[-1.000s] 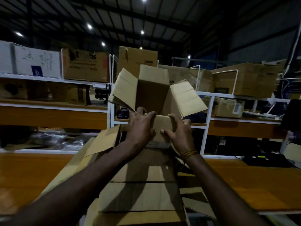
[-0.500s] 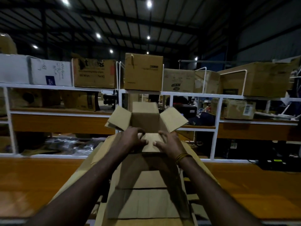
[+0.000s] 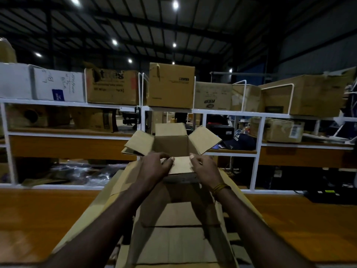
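1. While the small brown corrugated-cardboard box (image 3: 171, 140) stands open-topped over the far end of a pile of flattened brown cardboard sheets (image 3: 173, 238), toward the far edge of the orange wooden desk (image 3: 38, 219), both hands are on its near flap (image 3: 181, 165). I cannot tell whether its bottom rests on the pile or hangs free.
2. The left hand (image 3: 154, 167) curls its fingers over the left part of that flap and grips it. The right hand (image 3: 205, 168) pinches the flap's right edge between thumb and fingertips.
3. The box looks empty, so it is probably very light and easy to tip or swing from one edge.
4. Its walls seem stiff along the flutes but weak at the creases. A flap will likely hinge and buckle rather than carry a load, which makes the present grip good for folding and poor for lifting.
5. The two side flaps (image 3: 138, 144) splay outward and could catch on the pile.
6. The surface is dry, matte board, so it should not slip, though hard pressing may dent it.
7. For carrying, a better hold would be on two opposite walls just below the creases, or under the base.
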`<state>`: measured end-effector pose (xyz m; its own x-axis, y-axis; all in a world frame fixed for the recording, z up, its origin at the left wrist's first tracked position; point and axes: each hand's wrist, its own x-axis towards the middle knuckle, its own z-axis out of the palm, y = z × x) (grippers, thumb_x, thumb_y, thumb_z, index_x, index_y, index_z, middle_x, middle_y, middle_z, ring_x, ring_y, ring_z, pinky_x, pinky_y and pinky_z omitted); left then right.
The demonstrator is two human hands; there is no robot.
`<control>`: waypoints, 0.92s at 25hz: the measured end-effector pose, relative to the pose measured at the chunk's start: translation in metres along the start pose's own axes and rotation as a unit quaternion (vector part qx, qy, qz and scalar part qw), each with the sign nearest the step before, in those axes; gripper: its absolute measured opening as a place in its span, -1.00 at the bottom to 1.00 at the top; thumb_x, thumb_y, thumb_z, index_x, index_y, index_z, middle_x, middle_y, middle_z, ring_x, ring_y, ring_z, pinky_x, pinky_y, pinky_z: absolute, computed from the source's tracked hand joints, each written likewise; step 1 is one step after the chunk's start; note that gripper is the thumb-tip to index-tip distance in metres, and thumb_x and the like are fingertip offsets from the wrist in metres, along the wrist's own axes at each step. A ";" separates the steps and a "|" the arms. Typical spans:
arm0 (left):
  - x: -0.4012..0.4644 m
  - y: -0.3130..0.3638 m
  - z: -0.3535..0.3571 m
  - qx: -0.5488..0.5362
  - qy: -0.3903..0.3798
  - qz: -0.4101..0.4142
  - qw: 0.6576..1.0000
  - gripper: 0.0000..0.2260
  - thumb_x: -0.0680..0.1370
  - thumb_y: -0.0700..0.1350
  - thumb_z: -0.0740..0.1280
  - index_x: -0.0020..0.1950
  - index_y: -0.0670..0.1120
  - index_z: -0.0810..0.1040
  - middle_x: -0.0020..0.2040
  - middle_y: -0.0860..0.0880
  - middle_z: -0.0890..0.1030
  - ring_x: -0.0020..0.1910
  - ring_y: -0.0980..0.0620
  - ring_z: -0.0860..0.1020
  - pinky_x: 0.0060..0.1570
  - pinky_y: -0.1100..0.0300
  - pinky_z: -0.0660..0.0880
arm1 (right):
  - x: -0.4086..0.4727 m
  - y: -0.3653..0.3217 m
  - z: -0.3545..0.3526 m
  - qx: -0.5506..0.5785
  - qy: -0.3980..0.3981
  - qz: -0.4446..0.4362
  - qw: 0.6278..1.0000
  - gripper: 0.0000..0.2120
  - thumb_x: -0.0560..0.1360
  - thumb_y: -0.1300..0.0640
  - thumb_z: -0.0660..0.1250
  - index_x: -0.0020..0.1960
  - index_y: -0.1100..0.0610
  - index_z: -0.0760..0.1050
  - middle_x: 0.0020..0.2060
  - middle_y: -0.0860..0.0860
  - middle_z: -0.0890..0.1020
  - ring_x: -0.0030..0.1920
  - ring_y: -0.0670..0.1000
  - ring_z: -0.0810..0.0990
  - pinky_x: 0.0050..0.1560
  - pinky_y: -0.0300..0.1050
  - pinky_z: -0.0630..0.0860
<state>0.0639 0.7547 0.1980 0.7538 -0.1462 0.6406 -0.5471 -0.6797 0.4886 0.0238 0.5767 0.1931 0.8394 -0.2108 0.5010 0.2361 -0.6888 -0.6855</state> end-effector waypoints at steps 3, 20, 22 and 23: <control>0.021 0.003 -0.008 -0.024 0.006 -0.010 1.000 -0.69 0.57 0.11 0.33 0.09 -0.07 0.70 0.02 0.00 0.70 -0.06 0.12 0.60 -0.08 0.22 0.46 | 0.012 -0.010 -0.005 0.074 0.027 -0.008 0.997 -0.67 0.64 0.01 0.21 -0.04 0.23 0.62 -0.17 0.03 0.60 -0.14 -0.07 0.52 -0.17 -0.16 0.41; 0.049 -0.020 0.015 0.368 -0.050 -0.038 0.928 -0.75 0.46 0.16 0.44 -0.09 0.00 0.57 -0.20 -0.03 0.55 -0.21 0.02 0.51 -0.33 0.15 0.43 | 0.029 0.007 0.016 -0.432 0.117 -0.042 0.893 -0.53 0.54 -0.08 0.28 0.40 0.05 0.40 0.44 0.22 0.20 0.47 0.25 0.15 0.51 0.23 -0.06; 0.054 -0.026 0.021 0.400 -0.049 -0.011 0.915 -0.69 0.44 0.18 0.45 0.03 0.01 0.57 0.00 -0.07 0.57 0.05 -0.10 0.49 -0.07 0.03 0.47 | 0.040 0.007 0.020 -0.432 0.035 0.003 0.901 -0.58 0.60 -0.07 0.16 0.38 0.07 0.43 0.45 0.22 0.25 0.50 0.24 0.13 0.49 0.31 -0.13; 0.058 -0.029 0.024 0.407 -0.053 0.002 0.912 -0.69 0.46 0.18 0.42 0.09 0.02 0.57 0.11 -0.09 0.56 0.17 -0.15 0.46 0.09 -0.07 0.42 | 0.047 0.006 0.023 -0.427 0.001 0.028 0.904 -0.58 0.62 -0.06 0.10 0.38 0.08 0.45 0.45 0.21 0.28 0.51 0.24 0.12 0.48 0.36 -0.16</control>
<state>0.1320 0.7491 0.2066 0.8070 -0.1896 0.5592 -0.1312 -0.9810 -0.1432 0.0758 0.5784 0.2000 0.8369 -0.2634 0.4798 -0.2723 -0.9608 -0.0524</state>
